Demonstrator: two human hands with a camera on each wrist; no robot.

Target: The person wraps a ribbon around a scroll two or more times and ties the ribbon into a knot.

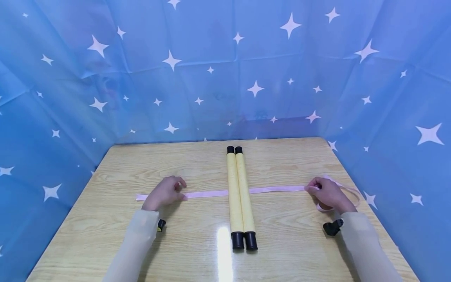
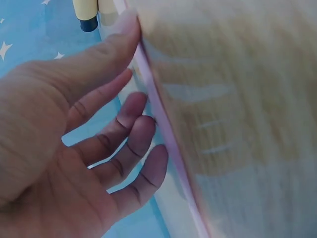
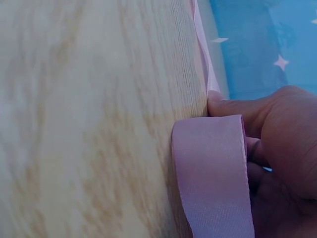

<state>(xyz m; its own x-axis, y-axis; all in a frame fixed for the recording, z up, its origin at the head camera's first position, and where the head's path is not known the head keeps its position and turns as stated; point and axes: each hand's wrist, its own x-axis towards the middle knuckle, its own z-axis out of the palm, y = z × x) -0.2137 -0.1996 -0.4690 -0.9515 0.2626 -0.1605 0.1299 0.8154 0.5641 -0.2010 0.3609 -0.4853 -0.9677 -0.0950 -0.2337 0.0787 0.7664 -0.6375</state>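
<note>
A pink ribbon [image 1: 271, 189] lies across the wooden table from left to right, its middle hidden beneath two yellow rolls with black end caps [image 1: 237, 196] that lie side by side, pointing away from me. My left hand [image 1: 168, 192] is over the ribbon's left part, near its free end. In the left wrist view its fingers [image 2: 131, 144] are loosely spread, with the thumb right at the ribbon [image 2: 161, 109]. On the right side my right hand [image 1: 327, 192] pinches the ribbon between thumb and fingers. Slack ribbon [image 3: 213, 173] loops around that hand.
A blue cloth with white stars [image 1: 211, 70] hangs behind and on both sides of the table [image 1: 169, 156]. Dark wrist-worn devices show at the left cuff [image 1: 161, 225] and the right cuff [image 1: 332, 227]. A bright glare marks the table in front.
</note>
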